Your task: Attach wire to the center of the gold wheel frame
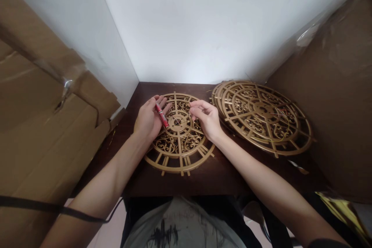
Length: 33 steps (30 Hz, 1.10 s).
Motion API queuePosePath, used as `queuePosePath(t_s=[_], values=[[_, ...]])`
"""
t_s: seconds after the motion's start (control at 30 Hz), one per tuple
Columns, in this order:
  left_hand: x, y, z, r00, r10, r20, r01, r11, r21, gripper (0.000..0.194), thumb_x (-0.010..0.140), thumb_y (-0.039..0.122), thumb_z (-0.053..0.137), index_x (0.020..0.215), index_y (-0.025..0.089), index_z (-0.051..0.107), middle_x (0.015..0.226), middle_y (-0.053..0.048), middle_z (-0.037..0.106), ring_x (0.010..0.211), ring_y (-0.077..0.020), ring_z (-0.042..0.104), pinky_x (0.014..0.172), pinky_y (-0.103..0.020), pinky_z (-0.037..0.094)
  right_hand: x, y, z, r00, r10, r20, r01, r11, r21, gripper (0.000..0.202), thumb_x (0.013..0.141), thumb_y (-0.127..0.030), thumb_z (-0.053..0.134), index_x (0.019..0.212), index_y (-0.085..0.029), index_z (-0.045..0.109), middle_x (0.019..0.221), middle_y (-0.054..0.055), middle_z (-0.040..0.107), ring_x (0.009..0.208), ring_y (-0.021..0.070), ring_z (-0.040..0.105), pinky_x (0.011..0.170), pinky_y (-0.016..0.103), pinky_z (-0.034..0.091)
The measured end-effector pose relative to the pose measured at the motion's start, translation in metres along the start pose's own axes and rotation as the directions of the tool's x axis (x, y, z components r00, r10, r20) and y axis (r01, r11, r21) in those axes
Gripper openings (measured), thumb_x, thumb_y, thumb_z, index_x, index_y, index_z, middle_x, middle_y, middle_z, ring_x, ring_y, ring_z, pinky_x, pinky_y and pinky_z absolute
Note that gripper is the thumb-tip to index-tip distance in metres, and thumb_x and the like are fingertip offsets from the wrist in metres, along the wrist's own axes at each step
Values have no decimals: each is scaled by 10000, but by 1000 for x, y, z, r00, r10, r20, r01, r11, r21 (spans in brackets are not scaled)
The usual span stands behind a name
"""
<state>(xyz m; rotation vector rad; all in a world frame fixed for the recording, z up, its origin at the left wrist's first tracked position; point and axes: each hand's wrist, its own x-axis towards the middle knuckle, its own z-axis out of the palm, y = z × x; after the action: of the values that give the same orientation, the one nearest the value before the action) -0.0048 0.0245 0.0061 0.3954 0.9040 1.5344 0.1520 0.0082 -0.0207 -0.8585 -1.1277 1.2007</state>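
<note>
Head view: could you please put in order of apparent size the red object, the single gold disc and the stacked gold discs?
Largest to smallest:
1. Stacked gold discs
2. Single gold disc
3. Red object, in the left hand

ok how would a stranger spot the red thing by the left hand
On the dark brown table, find the gold openwork disc nearer the middle, left of the stacked gold discs. Above it, the person's left hand holds a slim stick. Its bright red body with a pale band sets it apart from the gold scrollwork around it.
</note>
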Motion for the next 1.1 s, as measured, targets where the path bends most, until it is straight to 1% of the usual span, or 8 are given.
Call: queuePosePath(t_s=[0.2, 0.3, 0.4, 0.53, 0.67, 0.77, 0.97, 1.1], values=[[4, 2, -4, 998, 23, -56, -22, 1000, 7, 136, 906, 155, 394, 844, 117, 509, 1179, -200, 559, 1154, -223, 547, 977, -404, 451, 0, 0, 2, 1000, -23, -15, 22, 997, -71, 58, 709, -211, 669, 766, -204, 673, 574, -46, 574, 514, 88, 490, 552, 254, 426], [5, 1, -4, 997, 16, -70, -16, 1000, 1, 123, 910, 165, 389, 855, 124, 491, 1190, -204, 556, 1142, -220, 559, 973, -375, 454, -1, -1, 3, 998, -68, 18, 70, 983, -169, 47, 734, -219, 647, 773, -200, 663, 608, -37, 588, 553, 98, 501, 574, 257, 431], [5, 1, -5, 997, 17, -80, -17, 1000, -3, 106, 912, 169, 386, 864, 126, 470, 1206, -213, 546, 1133, -224, 569, 964, -356, 459, -5, -3, 4, 982, -139, 129, 173, 934, -313, 56, 769, -206, 603, 789, -194, 654, 705, -12, 630, 640, 115, 548, 636, 268, 450], [5, 1, -6, 997, 14, -70, -14, 1000, -7, 113, 918, 169, 369, 866, 128, 461, 1219, -214, 541, 1126, -220, 576, 970, -361, 451, -10, -4, 7, 916, -217, 337, 363, 806, -468, 132, 799, -155, 532, 835, -198, 651, 825, 18, 670, 774, 153, 608, 744, 304, 468], [6, 1, -6, 996, 18, -82, -19, 1000, -9, 118, 919, 174, 367, 864, 129, 462, 1227, -216, 538, 1114, -219, 585, 969, -368, 451, -12, -2, 8, 867, -245, 434, 474, 678, -562, 169, 802, -122, 501, 839, -207, 642, 861, 24, 689, 832, 177, 630, 817, 344, 460], [6, 1, -6, 996, 14, -90, -16, 1000, -24, 114, 916, 178, 377, 861, 134, 467, 1226, -210, 545, 1109, -213, 589, 974, -375, 445, -12, -1, 8, 852, -242, 464, 502, 629, -594, 167, 806, -123, 495, 839, -208, 635, 863, 25, 693, 839, 178, 634, 825, 344, 459], [6, 1, -5, 996, 9, -93, -13, 999, -39, 115, 917, 180, 373, 861, 136, 464, 1232, -218, 545, 1117, -209, 586, 972, -370, 448, -12, 1, 8, 839, -227, 495, 523, 589, -616, 172, 808, -117, 484, 847, -214, 620, 877, 22, 681, 856, 173, 626, 843, 336, 461], [7, 3, -6, 999, 3, -42, -5, 999, -47, 127, 918, 153, 336, 854, 135, 444, 1162, -223, 586, 1058, -214, 621, 921, -370, 487, -11, 1, 8, 834, -210, 510, 525, 589, -614, 169, 820, -115, 475, 860, -198, 617, 883, 36, 679, 857, 175, 628, 832, 328, 470]])
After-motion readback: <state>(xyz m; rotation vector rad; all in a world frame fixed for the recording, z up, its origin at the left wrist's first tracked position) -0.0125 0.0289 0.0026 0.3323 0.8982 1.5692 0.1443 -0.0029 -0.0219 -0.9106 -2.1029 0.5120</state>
